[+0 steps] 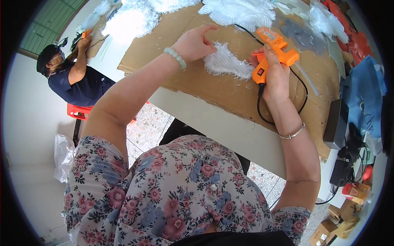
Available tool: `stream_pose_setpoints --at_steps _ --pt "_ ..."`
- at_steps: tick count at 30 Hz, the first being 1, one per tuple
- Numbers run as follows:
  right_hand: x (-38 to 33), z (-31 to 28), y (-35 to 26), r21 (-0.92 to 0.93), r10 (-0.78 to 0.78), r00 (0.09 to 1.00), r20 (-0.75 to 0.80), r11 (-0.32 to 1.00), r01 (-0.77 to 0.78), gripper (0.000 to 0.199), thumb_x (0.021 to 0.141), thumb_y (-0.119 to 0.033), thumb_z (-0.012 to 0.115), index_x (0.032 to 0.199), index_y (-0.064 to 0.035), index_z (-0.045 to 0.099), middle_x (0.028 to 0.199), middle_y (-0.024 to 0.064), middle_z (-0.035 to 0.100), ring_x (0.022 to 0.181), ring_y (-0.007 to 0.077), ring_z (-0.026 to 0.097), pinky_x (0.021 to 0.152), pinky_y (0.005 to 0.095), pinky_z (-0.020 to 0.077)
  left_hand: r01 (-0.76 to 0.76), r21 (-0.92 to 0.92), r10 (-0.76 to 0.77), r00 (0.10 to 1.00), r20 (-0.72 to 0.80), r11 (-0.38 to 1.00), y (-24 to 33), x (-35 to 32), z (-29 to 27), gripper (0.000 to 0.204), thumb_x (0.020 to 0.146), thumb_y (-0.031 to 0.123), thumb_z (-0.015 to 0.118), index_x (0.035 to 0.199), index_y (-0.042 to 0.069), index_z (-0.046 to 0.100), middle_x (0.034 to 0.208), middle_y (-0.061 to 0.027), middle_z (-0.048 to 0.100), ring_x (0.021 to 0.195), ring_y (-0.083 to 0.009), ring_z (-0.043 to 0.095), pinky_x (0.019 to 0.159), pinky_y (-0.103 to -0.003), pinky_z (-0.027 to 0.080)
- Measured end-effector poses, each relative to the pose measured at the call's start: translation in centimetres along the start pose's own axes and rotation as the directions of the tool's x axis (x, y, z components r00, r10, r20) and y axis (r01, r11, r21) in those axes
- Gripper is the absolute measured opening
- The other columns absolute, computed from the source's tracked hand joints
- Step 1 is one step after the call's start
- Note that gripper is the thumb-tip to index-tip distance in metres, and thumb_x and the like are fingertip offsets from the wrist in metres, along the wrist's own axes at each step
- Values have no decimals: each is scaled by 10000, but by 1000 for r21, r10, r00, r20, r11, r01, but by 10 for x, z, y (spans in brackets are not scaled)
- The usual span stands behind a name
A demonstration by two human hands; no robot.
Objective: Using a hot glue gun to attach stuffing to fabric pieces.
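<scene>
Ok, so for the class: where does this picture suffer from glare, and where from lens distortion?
Head view: glare bleaches part of the white feathery pile; head view: black surrounds the round fisheye image, and the green window tilts near its rim; head view: the orange glue gun looks fairly sharp.

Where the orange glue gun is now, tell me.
In the head view, the orange glue gun is in the upper half, right of centre, held in the right hand over the cardboard, just right of the white fluffy piece.
</scene>
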State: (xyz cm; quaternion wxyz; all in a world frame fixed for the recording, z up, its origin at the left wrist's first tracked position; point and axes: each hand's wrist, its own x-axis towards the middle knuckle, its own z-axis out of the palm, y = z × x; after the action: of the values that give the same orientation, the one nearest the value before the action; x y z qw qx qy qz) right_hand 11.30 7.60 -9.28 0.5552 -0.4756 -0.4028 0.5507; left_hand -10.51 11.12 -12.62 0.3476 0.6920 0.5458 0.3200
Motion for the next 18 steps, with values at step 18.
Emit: stream_pose_setpoints --at_steps 18 --pt "-7 21 -24 85 -34 998 -47 996 38 201 910 -173 490 997 3 535 873 109 588 822 214 602 769 395 527 -6 -481 -24 998 -57 877 18 -40 -52 561 751 -13 613 1285 103 485 772 15 535 727 -61 500 656 -210 424"
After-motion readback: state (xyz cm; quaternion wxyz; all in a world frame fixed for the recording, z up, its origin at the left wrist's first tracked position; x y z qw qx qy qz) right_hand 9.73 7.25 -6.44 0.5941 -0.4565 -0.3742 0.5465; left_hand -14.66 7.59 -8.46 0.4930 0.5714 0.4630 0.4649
